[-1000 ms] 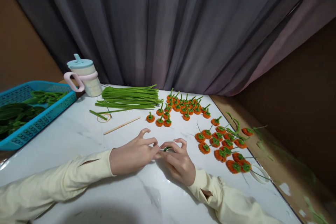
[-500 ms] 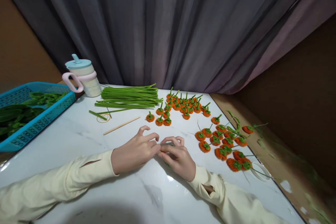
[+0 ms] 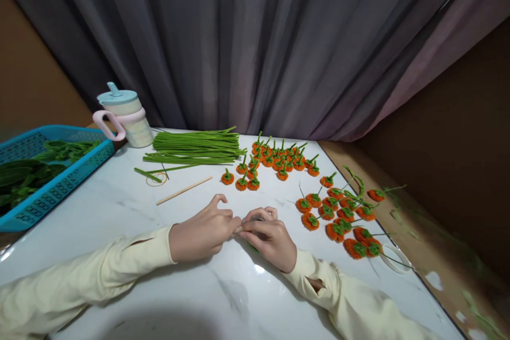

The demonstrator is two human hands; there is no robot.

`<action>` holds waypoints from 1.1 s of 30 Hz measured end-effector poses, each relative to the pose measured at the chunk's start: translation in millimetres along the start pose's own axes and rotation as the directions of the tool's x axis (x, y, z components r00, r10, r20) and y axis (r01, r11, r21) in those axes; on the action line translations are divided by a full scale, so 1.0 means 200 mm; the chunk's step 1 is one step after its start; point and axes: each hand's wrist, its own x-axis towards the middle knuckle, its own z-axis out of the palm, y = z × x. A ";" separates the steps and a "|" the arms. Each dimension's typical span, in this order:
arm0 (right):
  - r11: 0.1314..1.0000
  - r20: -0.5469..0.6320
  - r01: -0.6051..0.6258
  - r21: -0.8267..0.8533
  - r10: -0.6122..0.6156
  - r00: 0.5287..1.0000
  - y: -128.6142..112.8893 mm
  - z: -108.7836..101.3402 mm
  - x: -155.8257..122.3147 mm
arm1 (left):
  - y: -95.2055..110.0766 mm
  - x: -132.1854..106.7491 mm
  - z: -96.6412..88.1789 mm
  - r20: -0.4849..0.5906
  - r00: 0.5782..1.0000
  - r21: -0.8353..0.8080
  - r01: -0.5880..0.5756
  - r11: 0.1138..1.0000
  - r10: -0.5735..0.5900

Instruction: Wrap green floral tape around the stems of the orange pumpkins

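Over the middle of the white marbled table, my left hand [image 3: 207, 229] and my right hand [image 3: 273, 236] meet at their fingertips. Thumb and fingers of the left are pinched together, its index finger raised and bent. My right hand is curled closed, with a bit of something grey-green showing among and below its fingers; most of it is hidden, so its kind cannot be told. Beyond the hands stand several small orange pipe-cleaner persimmons [image 3: 254, 184] with green tops and short stems. Nearer my right hand lie more orange persimmons [image 3: 309, 221], some with thin wire stems.
A bundle of green pipe cleaners [image 3: 195, 149] lies at the back, with a thin wooden stick [image 3: 184, 191] and a rubber band [image 3: 156, 179] before it. At left are a lidded cup [image 3: 137, 126] and a blue basket [image 3: 85, 170] of green leaves. A white ring [image 3: 392, 263] sits near the right edge.
The fingers have shifted slightly: my left index finger is bent a little differently, and my right fingers are curled closer in. The objects on the table stay where they were.
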 end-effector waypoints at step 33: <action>0.991 0.079 -0.066 0.116 0.057 0.995 0.01 -0.01 0.00 | -0.07 0.02 0.01 0.073 0.997 -0.443 0.019 0.897 0.015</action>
